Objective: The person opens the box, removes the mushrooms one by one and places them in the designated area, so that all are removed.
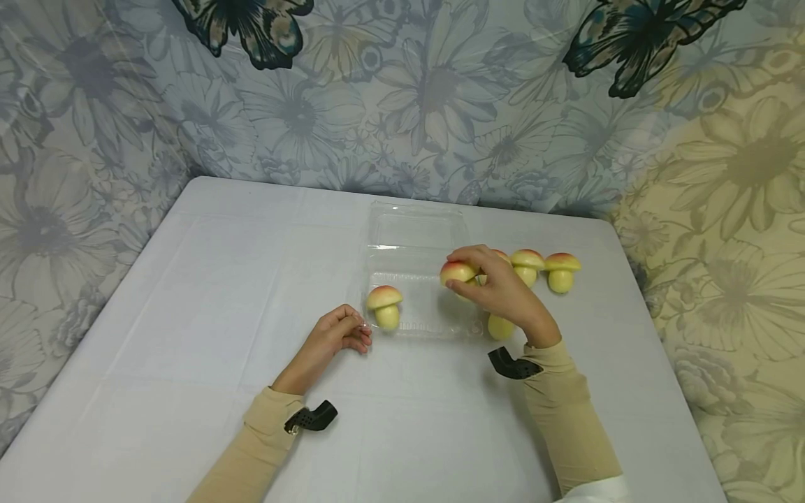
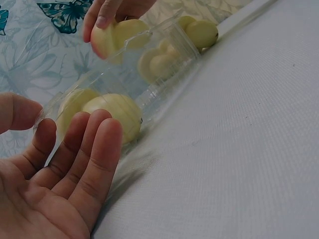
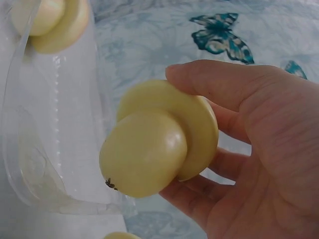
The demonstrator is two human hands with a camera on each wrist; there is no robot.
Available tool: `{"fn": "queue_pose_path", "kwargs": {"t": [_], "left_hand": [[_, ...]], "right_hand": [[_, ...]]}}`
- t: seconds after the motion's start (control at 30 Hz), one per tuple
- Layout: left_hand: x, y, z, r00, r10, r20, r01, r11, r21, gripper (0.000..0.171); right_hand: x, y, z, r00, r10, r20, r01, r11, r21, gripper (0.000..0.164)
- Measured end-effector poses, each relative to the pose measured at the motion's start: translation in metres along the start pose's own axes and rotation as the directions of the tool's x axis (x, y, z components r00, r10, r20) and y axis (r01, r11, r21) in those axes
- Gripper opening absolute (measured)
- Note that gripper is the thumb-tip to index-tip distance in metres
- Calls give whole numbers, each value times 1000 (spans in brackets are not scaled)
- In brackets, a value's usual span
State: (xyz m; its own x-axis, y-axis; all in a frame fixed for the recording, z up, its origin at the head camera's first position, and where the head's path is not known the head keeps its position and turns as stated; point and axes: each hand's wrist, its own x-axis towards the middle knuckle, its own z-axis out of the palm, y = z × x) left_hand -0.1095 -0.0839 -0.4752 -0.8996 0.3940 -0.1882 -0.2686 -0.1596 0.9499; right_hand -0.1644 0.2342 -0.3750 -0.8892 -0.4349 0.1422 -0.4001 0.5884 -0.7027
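Observation:
My right hand (image 1: 503, 290) holds a toy mushroom (image 1: 457, 271) with a red-yellow cap by that cap, over the right part of a clear plastic container (image 1: 428, 307). In the right wrist view the held mushroom's pale stem (image 3: 142, 154) points toward the camera, and thumb and fingers curl round the cap. Another mushroom (image 1: 385, 307) stands in the container's left end. At that end my left hand (image 1: 339, 330) pinches the container's rim between thumb and index finger; the left wrist view shows its other fingers (image 2: 102, 159) extended beside the wall.
Right of the container several more mushrooms stand on the white-covered table (image 1: 189, 335), among them one at the far right (image 1: 562, 272) and another (image 1: 526, 265) beside it. One mushroom (image 1: 500, 327) is partly hidden under my right hand. The container's lid (image 1: 415, 225) lies folded back.

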Motion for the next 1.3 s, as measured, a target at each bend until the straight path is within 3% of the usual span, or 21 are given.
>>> {"fn": "queue_pose_path", "kwargs": {"t": [0.37, 1.3], "left_hand": [[1, -3, -2, 999, 26, 18, -26, 1000, 3, 15], [1, -2, 0, 1000, -1, -7, 1, 1000, -4, 16]], "right_hand": [[-2, 1, -5, 1000, 28, -4, -28, 1000, -14, 38], [-18, 7, -21, 996, 71, -61, -74, 996, -55, 37]]}}
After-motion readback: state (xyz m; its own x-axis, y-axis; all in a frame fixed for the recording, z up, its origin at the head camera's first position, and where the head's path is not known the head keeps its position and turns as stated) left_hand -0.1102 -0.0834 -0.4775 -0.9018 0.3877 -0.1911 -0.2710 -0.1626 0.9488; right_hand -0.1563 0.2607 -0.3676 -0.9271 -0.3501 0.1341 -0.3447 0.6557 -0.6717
